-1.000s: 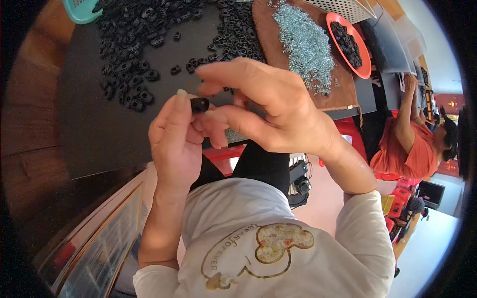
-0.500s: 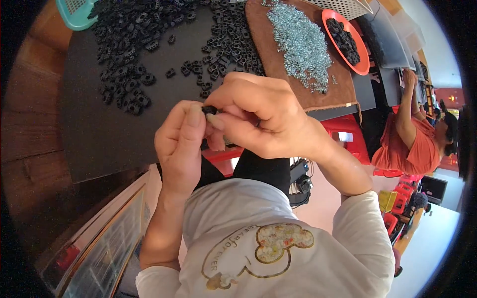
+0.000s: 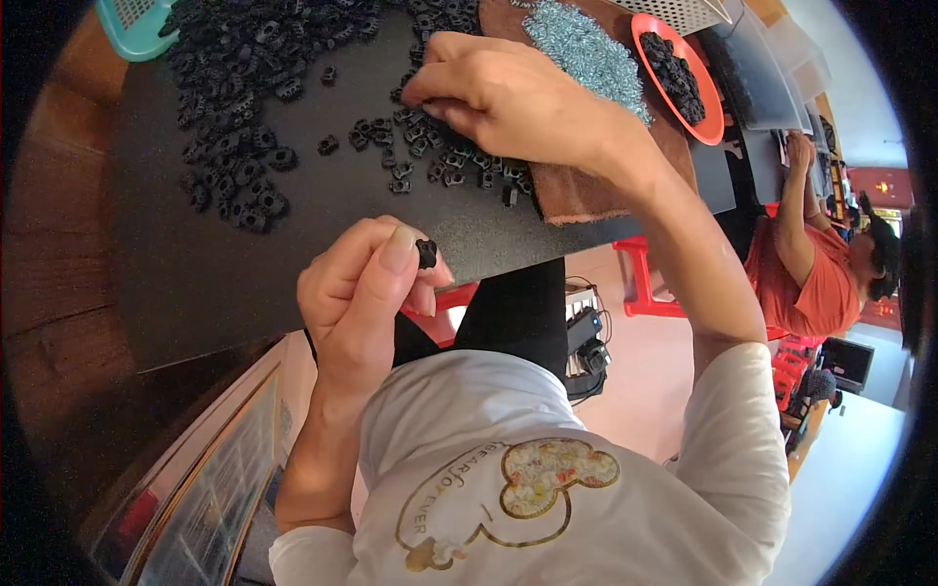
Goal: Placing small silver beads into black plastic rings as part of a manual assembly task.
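My left hand (image 3: 357, 293) is closed near the table's front edge, with a small black plastic piece (image 3: 426, 254) pinched between thumb and forefinger. Farther out, my right hand (image 3: 498, 93) reaches over a spread of small black plastic parts (image 3: 430, 142), fingers curled together at its left side. Whether a part is between those fingertips is hidden. To the left lies a larger heap of black parts (image 3: 234, 88), with holes through them. Right of my right hand, a pile of small silvery coil springs (image 3: 591, 54) rests on a brown cloth (image 3: 586, 190).
An orange-red plate (image 3: 716, 117) of black pieces stands at the cloth's right. A teal basket (image 3: 117, 44) sits at the far left corner, a pale perforated basket (image 3: 684, 15) at the back. Another person in an orange shirt (image 3: 796, 278) works at the right. A red stool (image 3: 640, 288) stands beneath.
Both hands were together around a black piece. My right hand has let go and moved away over the black parts, while my left keeps the piece near the same spot.
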A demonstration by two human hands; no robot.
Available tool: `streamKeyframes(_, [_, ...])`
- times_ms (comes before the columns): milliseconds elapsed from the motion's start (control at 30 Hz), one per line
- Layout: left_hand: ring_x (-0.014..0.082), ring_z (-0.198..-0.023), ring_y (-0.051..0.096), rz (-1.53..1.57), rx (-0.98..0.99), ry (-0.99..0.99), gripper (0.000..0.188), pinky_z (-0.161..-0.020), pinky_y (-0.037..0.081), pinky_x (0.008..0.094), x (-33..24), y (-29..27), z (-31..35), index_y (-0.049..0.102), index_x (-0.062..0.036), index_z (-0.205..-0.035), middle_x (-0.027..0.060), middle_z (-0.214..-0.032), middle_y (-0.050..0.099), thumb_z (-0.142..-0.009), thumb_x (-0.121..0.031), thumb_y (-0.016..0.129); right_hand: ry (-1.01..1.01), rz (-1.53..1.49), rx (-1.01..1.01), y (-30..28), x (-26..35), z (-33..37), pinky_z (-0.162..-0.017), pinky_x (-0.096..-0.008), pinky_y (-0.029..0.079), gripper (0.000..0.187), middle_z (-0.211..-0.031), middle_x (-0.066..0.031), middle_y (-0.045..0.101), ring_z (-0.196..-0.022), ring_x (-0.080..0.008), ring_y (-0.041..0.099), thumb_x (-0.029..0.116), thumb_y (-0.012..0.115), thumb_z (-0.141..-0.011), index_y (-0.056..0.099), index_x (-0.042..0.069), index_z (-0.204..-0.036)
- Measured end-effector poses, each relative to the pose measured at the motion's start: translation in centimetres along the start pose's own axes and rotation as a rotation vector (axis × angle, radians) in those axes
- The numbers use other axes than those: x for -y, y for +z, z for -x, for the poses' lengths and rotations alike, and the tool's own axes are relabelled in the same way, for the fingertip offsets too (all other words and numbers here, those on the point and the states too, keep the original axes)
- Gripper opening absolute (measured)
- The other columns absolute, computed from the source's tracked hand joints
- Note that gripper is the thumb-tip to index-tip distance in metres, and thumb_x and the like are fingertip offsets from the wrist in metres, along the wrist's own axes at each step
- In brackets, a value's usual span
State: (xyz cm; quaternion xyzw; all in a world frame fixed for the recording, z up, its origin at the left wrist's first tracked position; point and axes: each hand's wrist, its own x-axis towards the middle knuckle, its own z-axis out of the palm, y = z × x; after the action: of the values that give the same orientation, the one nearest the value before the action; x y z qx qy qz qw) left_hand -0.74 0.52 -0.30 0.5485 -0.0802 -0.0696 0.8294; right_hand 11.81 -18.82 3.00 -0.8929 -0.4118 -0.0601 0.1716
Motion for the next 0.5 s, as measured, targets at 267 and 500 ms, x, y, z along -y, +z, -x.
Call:
streamKeyframes(267, [0.006,-0.055,0.054,0.046,0.017,-0.002,0.026,-0.051,0.044,0.0201,-0.1,0.1,-0.2,0.061,0.0024,-0.079,0.0066,-0.073,0.062,-0.097,-0.013,0.05,0.007,0.107,0.062,0.1,-1.2,-2.9,-0.074,-0.0465,0.052,0.024,-0.098,-0.0149,0.062,-0.095,-0.0342,0.063,0.005,0.059,-0.075,0.067,0.006,-0.098])
streamKeyframes(500, [0.0061,-0.054,0.055,0.034,0.008,-0.01,0.027,-0.049,0.045,0.0196,0.0,-0.2,-0.1,0.061,0.0026,-0.082,0.0074,-0.072,0.062,-0.098,-0.015,0.049,0.02,0.133,0.01,-0.6,-0.3,-3.1,-0.073,-0.0452,0.054,0.014,-0.094,-0.0146,0.062,-0.09,-0.0345,0.064,0.008,0.059,-0.078,0.064,0.005,-0.09])
